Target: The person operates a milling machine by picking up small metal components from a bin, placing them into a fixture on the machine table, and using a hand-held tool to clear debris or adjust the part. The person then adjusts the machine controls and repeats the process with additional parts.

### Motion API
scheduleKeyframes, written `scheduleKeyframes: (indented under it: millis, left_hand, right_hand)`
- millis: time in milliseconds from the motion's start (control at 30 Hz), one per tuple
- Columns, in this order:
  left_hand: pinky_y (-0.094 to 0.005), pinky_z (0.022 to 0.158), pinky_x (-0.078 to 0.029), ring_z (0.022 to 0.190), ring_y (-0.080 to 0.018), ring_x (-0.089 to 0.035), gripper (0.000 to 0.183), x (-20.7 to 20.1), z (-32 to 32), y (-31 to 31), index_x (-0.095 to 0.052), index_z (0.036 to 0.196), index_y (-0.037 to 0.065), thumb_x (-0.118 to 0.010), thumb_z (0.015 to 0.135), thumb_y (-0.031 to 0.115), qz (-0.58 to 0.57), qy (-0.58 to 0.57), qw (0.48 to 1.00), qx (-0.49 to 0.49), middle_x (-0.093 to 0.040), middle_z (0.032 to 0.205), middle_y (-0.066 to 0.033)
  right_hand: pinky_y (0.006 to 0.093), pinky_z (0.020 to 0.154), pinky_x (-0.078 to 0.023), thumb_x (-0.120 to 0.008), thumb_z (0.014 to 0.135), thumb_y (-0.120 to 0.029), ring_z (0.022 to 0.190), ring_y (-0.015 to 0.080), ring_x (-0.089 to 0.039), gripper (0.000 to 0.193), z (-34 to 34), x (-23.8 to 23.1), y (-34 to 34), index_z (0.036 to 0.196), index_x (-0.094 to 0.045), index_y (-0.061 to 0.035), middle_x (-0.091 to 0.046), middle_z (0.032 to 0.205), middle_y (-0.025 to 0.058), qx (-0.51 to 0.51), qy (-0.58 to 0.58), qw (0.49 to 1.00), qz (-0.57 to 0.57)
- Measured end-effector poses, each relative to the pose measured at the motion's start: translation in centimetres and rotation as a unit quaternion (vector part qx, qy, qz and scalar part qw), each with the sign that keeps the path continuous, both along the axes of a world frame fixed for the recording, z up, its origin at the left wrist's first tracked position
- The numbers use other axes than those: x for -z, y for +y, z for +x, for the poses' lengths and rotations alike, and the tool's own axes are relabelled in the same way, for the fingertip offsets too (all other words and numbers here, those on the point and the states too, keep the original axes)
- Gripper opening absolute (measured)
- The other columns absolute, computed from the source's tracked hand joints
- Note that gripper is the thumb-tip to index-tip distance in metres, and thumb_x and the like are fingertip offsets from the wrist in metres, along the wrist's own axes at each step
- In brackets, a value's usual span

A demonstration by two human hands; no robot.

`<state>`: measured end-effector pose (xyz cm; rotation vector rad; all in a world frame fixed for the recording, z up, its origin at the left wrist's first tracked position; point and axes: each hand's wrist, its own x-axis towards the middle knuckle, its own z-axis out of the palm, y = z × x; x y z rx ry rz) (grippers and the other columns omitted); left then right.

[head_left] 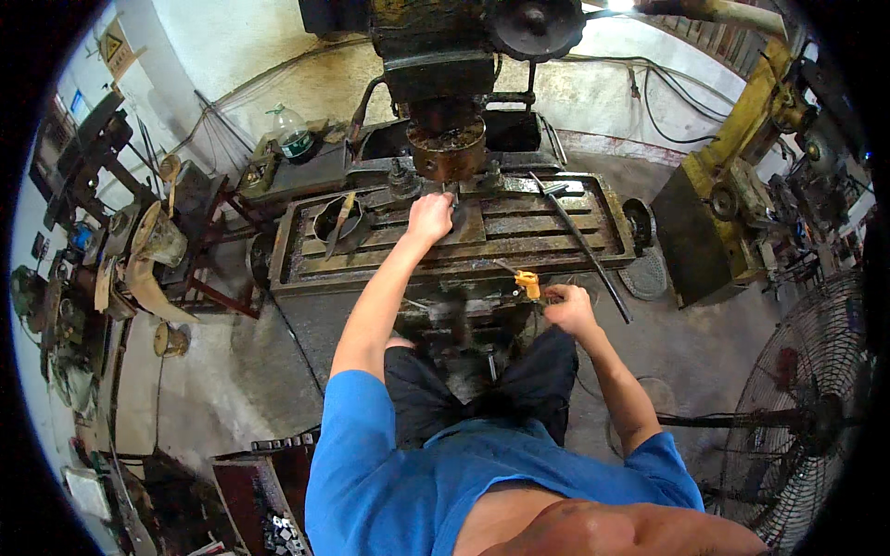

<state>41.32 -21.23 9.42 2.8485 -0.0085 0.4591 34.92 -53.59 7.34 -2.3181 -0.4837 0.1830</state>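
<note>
My left hand [431, 218] reaches forward onto the slotted metal machine table [371, 266], just below the round rusty spindle head [447, 148]. Its fingers are closed at a small dark metal piece, mostly hidden by the hand. Nearer my body, in front of the table's front edge, my right hand [571, 311] has its fingers curled at the back end of a yellow air blow gun [527, 284]. The gun's thin nozzle points up and left toward the table. How far the fingers wrap round it is partly hidden.
A dark pan [336, 228] with a brush across it sits on the table's left side. One long metal bar [593, 264] juts over the right front edge. A large caged fan [807, 398] stands at lower right, a yellow machine column [709, 222] at right, and a bucket [159, 236] at left.
</note>
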Motion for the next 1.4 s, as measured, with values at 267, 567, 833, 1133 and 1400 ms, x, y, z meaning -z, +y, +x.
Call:
scheduleKeyframes:
  millis: [267, 567, 833, 1133, 1400]
  left_hand:
    - [-0.044, 0.065, -0.048, 0.073, -0.0344, -0.06, 0.021, -0.2, 0.8, -1.0, -0.059, 0.087, 0.002, -0.06, 0.072, 0.017, -0.043, -0.054, 0.993, -0.091, -0.062, 0.075, -0.0178]
    - [-0.041, 0.074, -0.048, 0.085, -0.0326, -0.06, 0.033, 0.5, 2.3, 0.7, -0.062, 0.087, 0.002, -0.066, 0.069, 0.03, -0.12, 0.026, 0.979, -0.165, -0.062, 0.088, -0.018]
    - [-0.0407, 0.074, -0.048, 0.085, -0.0315, -0.06, 0.035, -0.3, 1.7, 0.4, -0.063, 0.089, 0.003, -0.067, 0.069, 0.03, -0.134, 0.037, 0.978, -0.158, -0.062, 0.088, -0.0168]
    - [-0.0407, 0.072, -0.048, 0.083, -0.0315, -0.06, 0.032, 0.5, 2.4, 0.5, -0.064, 0.085, 0.003, -0.068, 0.067, 0.029, -0.141, 0.025, 0.973, -0.179, -0.062, 0.086, -0.0167]
    - [-0.0411, 0.072, -0.049, 0.083, -0.0327, -0.06, 0.033, 0.3, 1.8, 0.5, -0.063, 0.081, 0.001, -0.069, 0.068, 0.03, -0.133, 0.004, 0.976, -0.172, -0.062, 0.086, -0.0174]
  right_hand:
    - [0.0304, 0.073, -0.048, -0.058, 0.054, -0.006, 0.08, 0.0185, -0.061, 0.043, 1.3, -10.0, -5.2, 0.096, -0.061, 0.0028, -0.063, 0.09, 0.0122, -0.066, -0.146, 0.985, 0.071]
    - [0.0456, 0.107, -0.019, -0.052, 0.072, -0.031, 0.121, 0.0352, -0.036, 0.062, 6.4, -39.6, -4.4, 0.122, -0.041, 0.0042, -0.039, 0.128, 0.0239, -0.158, -0.357, 0.758, 0.523]
    - [0.0601, 0.092, -0.03, -0.053, 0.065, -0.038, 0.078, 0.0301, -0.051, 0.036, 5.6, -26.3, -5.8, 0.067, -0.042, -0.0038, -0.043, 0.065, 0.0093, -0.133, -0.458, 0.724, 0.498]
    - [0.0583, 0.097, -0.026, -0.054, 0.068, -0.024, 0.077, 0.0276, -0.051, 0.026, 5.1, -25.2, -4.5, 0.064, -0.042, -0.0017, -0.043, 0.06, 0.0072, -0.186, -0.407, 0.745, 0.495]
    - [0.0602, 0.096, -0.026, -0.048, 0.063, -0.014, 0.081, 0.0307, -0.052, 0.015, 4.8, -24.0, -3.9, 0.06, -0.037, -0.0044, -0.043, 0.063, 0.0091, -0.142, -0.428, 0.725, 0.52]
